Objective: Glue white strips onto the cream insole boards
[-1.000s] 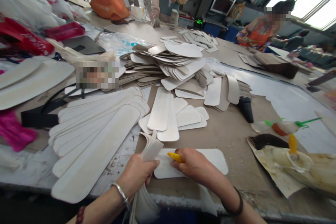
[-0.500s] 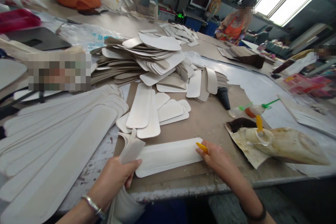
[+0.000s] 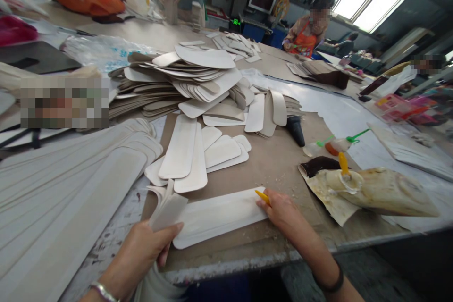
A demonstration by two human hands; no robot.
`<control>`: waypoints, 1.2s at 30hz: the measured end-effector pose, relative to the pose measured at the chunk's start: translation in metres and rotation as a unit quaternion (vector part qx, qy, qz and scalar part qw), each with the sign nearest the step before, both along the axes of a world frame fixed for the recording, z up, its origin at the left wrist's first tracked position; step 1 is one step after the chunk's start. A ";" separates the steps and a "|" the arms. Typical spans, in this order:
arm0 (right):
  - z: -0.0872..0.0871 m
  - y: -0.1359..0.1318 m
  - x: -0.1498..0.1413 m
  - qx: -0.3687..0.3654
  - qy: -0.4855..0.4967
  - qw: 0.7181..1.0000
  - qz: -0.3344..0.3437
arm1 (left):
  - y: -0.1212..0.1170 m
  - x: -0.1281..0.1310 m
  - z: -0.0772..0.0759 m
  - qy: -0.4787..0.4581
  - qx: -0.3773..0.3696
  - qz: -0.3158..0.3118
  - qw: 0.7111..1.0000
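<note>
A long white panel (image 3: 221, 217) with rounded corners lies flat near the table's front edge. At its left end, my left hand (image 3: 145, 247) is closed around a bundle of bent white strips (image 3: 173, 212), the thumb touching the panel. My right hand (image 3: 283, 210) is closed at the panel's right end, pinching a small yellow tool (image 3: 262, 196) whose pointed end rests over the panel. The rest of that tool is hidden in my fingers. Just beyond the panel lie several loose white pieces (image 3: 182, 148).
Long white panels (image 3: 106, 198) fan out at left. A heap of pieces (image 3: 198, 75) stands mid-table. At right lie a cut-open plastic bottle (image 3: 396, 191) with a yellow handle in it, small green-spouted bottles (image 3: 341, 145) and a black cone (image 3: 295, 130). Other people work across the table.
The view has shifted, so most things sit a little further left. My hands keep their places at the panel. A co-worker's hands across the table have come together on an upright strip.
</note>
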State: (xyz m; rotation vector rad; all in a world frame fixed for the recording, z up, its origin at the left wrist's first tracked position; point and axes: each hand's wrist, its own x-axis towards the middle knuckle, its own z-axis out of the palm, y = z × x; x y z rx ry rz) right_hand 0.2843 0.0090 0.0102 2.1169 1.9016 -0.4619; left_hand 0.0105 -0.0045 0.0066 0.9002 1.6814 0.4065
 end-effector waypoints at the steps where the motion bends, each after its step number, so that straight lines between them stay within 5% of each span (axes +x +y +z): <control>1: 0.000 0.000 0.000 0.001 0.005 1.000 0.003 | 0.000 0.001 0.002 0.002 0.001 -0.002 1.000; 17: 0.010 -0.011 0.022 0.080 -0.024 0.992 -0.095 | -0.001 0.002 -0.005 0.035 0.029 -0.046 0.998; 28: -0.002 -0.008 0.032 0.080 0.140 0.978 -0.135 | 0.000 0.001 -0.003 -0.015 0.018 -0.010 1.000; 36: -0.006 -0.018 0.036 0.061 0.330 0.924 -0.185 | -0.003 -0.002 -0.013 -0.039 0.024 -0.001 0.999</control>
